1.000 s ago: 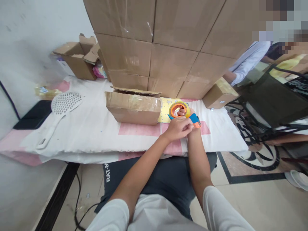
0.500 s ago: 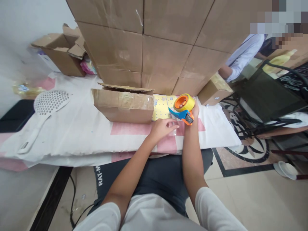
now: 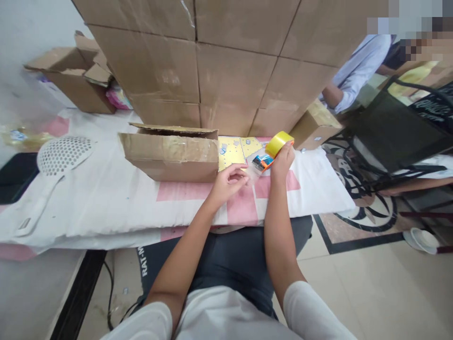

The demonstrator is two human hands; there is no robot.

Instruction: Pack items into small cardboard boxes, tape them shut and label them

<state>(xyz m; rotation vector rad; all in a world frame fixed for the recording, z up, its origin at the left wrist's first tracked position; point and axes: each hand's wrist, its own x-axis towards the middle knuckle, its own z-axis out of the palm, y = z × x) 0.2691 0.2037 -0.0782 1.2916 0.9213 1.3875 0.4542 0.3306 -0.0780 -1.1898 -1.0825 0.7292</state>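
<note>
In my right hand (image 3: 283, 160) is a tape dispenser (image 3: 264, 163), blue and orange, carrying a roll of yellowish packing tape (image 3: 279, 143). The dispenser's cutter end is tilted toward my left hand (image 3: 229, 183). That hand has its thumb and fingers curled together at a see-through strip of tape (image 3: 252, 174) that runs to the dispenser. Just left of my left hand stands a cardboard box (image 3: 173, 158), its narrow top flaps slightly raised. Behind the hands lies a yellow patterned sheet (image 3: 230, 151).
A wall of stacked cartons (image 3: 233, 75) rises behind the cloth-covered table (image 3: 106, 203). A white perforated skimmer (image 3: 63, 153) and a black tablet-like object (image 3: 17, 177) lie left. An open carton (image 3: 76, 85) stands behind them. At right are a small carton (image 3: 314, 127), a chair (image 3: 385, 137) and another person's arm (image 3: 357, 71).
My right hand has turned the dispenser, so the roll now shows its yellow outer face and the cutter points left and down. My left hand has shifted slightly left and up.
</note>
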